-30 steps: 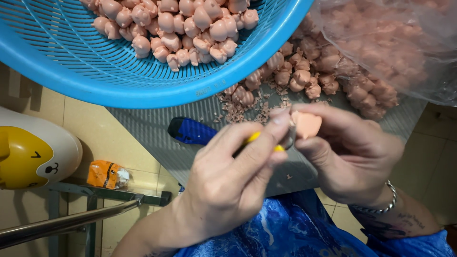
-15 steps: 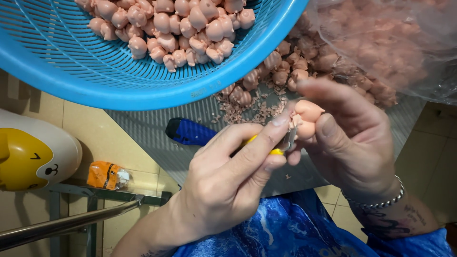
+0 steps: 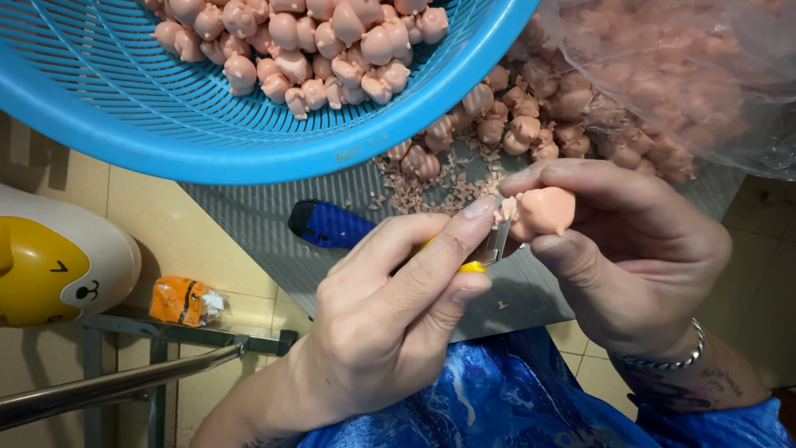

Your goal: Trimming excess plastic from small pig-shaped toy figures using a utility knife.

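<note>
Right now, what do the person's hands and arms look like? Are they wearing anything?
Both hands are bare, with no gloves and short nails. The right hand has a thin silver chain bracelet around its wrist, and dark tattoo marks show on that forearm. The left hand wears no rings or bracelet. No sleeves reach the wrists. Shiny blue cloth lies below the arms.

We saw the basket [image 3: 207, 124] at the upper left, figures [image 3: 315, 50] piled in it. More figures [image 3: 514, 124] lay on the surface [image 3: 249, 216] to its right, beside the bag [image 3: 688, 75]. Shavings [image 3: 414, 187] sat between the basket and our hands, with the cutter [image 3: 332, 226] just left of them.
</note>
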